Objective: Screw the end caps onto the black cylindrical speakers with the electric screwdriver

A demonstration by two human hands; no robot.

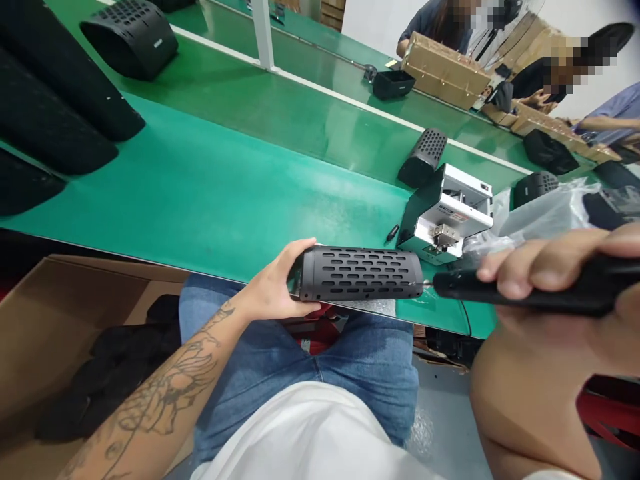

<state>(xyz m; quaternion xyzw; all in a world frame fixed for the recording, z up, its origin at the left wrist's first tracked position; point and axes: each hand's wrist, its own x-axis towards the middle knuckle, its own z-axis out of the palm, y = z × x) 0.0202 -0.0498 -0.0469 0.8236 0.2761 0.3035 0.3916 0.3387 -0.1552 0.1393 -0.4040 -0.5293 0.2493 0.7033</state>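
My left hand (273, 287) grips the left end of a black perforated speaker shell (360, 273), holding it level at the near edge of the green bench (200, 193). My right hand (565, 280) is wrapped round a black electric screwdriver (480, 288). Its tip touches the shell's right end.
A white screw feeder (447, 217) stands on the bench just behind the shell. More black shells (423, 157) lie further back and at the far left (60, 100). A cardboard box (60, 333) with black parts sits low on my left. Other people work at cartons (443, 70) across the belt.
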